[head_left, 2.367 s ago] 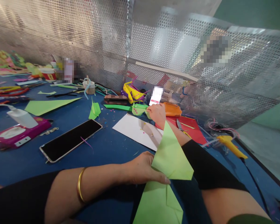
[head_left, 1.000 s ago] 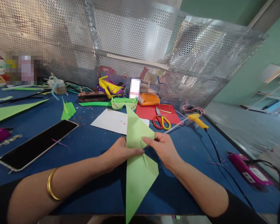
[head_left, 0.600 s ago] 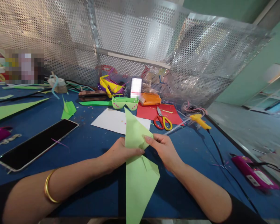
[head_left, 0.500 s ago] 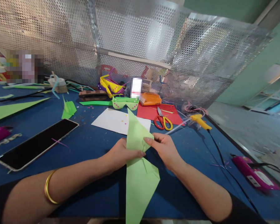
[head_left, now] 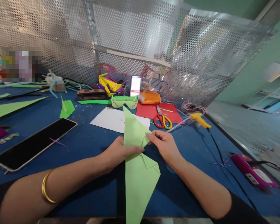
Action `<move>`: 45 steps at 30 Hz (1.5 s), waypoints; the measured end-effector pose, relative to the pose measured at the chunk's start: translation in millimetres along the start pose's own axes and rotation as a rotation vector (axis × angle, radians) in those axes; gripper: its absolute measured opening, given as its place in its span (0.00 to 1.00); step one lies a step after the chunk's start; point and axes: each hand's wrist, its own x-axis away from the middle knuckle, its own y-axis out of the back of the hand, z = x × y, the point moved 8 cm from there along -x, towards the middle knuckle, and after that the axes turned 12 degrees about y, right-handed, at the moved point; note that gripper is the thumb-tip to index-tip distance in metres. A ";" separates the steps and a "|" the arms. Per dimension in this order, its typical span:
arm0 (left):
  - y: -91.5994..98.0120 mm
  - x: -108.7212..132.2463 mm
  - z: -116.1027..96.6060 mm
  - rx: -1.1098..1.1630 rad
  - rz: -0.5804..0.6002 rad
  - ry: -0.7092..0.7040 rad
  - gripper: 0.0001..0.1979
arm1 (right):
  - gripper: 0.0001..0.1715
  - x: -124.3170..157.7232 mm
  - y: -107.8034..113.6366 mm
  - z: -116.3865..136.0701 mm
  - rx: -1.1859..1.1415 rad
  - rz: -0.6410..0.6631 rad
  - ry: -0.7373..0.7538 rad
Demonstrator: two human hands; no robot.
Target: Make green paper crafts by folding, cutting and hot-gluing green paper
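A folded light green paper (head_left: 140, 183) stands out over the blue table, with a pointed top and a narrow waist at its middle. My left hand (head_left: 124, 151) grips it at the waist, thumb across the front and fingers hidden behind. My right hand (head_left: 164, 143) pinches the edge of the upper part between thumb and fingers. Creases show near both hands. Behind the paper's upper part lies a white sheet (head_left: 105, 119).
Red-and-yellow scissors (head_left: 162, 119) rest on red paper (head_left: 175, 115). A yellow glue gun (head_left: 200, 120) and magenta power strip (head_left: 254, 172) are at right. Green paper glasses (head_left: 124, 102) sit behind; a phone (head_left: 35, 144) lies left. A perforated metal screen (head_left: 130, 34) stands at the back.
The view has shifted slightly. The paper's upper tip has moved a little to the left in the picture, with both hands still holding the paper.
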 end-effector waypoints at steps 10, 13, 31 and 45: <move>6.4 1.6 -7.6 0.104 -0.042 -0.094 0.18 | 0.26 -1.5 -2.6 0.1 -0.024 0.070 -0.017; 15.3 1.9 -11.1 0.145 -0.130 -0.134 0.19 | 0.24 6.3 -15.1 -6.1 0.025 0.255 -0.114; 22.2 5.1 -16.3 0.276 -0.198 -0.239 0.25 | 0.17 9.4 -11.4 -2.5 -0.019 0.074 -0.119; 26.3 -2.0 -23.5 0.459 -0.050 -0.073 0.07 | 0.19 4.0 37.1 3.9 -0.207 0.086 -0.356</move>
